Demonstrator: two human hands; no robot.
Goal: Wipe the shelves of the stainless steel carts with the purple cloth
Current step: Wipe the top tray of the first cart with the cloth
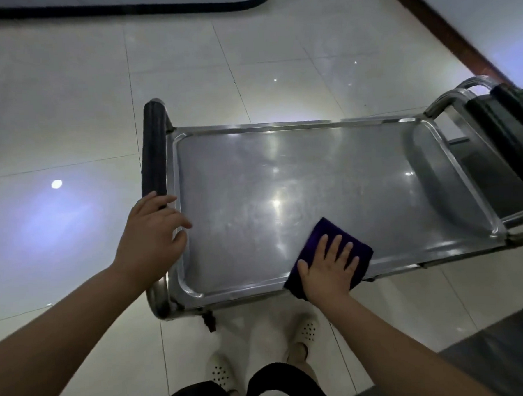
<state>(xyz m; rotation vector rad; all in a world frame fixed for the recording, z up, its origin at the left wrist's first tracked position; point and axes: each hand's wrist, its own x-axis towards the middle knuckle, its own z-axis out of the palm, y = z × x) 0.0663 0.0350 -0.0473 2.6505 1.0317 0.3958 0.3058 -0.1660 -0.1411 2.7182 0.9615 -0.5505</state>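
Fingers [337, 248] flat on one purple cloth [322, 234]; left hand [150, 237] relaxed; two carts [283, 181].

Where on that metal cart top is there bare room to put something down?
Most of the top shelf is bare: the whole stretch from the black handle across to the far right rim. Only the near edge is taken, where the right hand presses the purple cloth, and the near left corner by the left hand.

No readable text — none (anywhere).
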